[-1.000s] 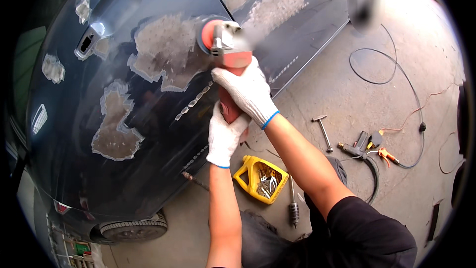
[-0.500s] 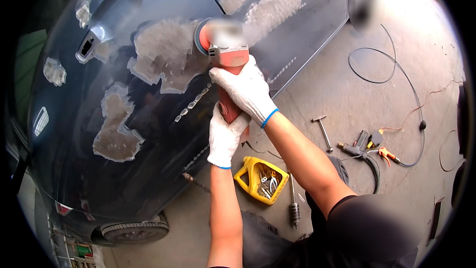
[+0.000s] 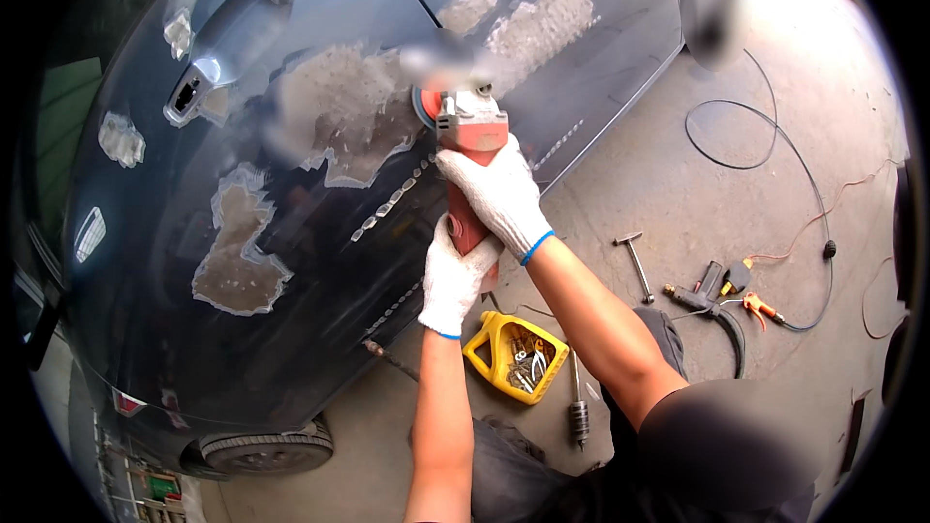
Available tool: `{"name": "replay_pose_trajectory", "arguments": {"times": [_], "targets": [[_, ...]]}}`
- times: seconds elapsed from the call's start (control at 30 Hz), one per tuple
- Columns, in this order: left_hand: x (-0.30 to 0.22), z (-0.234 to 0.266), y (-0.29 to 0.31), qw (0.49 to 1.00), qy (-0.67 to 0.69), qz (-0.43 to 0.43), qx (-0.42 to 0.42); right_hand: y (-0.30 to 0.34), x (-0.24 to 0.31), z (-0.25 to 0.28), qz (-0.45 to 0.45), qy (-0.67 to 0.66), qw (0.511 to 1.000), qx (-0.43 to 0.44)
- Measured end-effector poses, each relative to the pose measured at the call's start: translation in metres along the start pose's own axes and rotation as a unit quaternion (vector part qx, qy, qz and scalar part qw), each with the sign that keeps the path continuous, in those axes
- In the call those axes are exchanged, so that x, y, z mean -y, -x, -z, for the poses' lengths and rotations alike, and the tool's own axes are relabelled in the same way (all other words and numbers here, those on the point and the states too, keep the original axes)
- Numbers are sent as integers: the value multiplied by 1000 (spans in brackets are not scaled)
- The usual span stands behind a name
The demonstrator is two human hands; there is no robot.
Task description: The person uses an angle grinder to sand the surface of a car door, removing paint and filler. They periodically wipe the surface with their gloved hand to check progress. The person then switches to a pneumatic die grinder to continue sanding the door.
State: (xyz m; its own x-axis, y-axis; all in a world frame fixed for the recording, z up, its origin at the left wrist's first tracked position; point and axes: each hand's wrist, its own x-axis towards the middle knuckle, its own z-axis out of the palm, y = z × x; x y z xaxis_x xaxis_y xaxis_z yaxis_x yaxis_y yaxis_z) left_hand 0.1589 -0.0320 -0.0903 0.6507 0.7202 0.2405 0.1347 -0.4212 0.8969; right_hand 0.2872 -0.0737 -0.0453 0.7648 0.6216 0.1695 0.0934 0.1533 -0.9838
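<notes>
- One dark blue car (image 3: 194,329) fills the left and upper part of the view, its side panel patched with pale grey sanded filler, the largest patch just left of the tool head.
- Concrete floor (image 3: 678,184) spreads to the right of the car, with a thin black cable (image 3: 765,116) looping across it.
- Red grinder (image 3: 470,126) is pressed with its disc end against the car panel, beside the big filler patch; its body runs down toward the person.
- Right hand (image 3: 499,196), in a white knit glove with a blue cuff, has its fingers clenched around the grinder's upper body.
- Left hand (image 3: 453,276), gloved alike, has its fingers clenched around the grinder's lower handle, just below the right hand.
- Yellow tray (image 3: 513,356) of small tools lies on the floor under the forearms, near the car's lower edge.
- Spray gun (image 3: 702,292) lies further right on the floor.
- Hammer (image 3: 635,261) lies between the tray and the gun.
</notes>
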Motion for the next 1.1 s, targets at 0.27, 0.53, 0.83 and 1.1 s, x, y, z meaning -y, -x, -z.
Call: {"name": "replay_pose_trajectory", "arguments": {"times": [0.27, 0.53, 0.83, 1.1], "targets": [[4, 0, 1, 1000, 11, 12, 17, 4, 0, 5, 29, -43, 998, 25], [10, -11, 4, 998, 64, 4, 24, 2, -9, 10, -5, 2, 1000, 1], [-6, -13, -9, 969, -188, -156, 42, 1, -12, 54, 10, -81, 993, -82], [-80, 52, -150, 541, -753, -264, -266, -15, -14, 90, -5, -142, 980, -140]]}}
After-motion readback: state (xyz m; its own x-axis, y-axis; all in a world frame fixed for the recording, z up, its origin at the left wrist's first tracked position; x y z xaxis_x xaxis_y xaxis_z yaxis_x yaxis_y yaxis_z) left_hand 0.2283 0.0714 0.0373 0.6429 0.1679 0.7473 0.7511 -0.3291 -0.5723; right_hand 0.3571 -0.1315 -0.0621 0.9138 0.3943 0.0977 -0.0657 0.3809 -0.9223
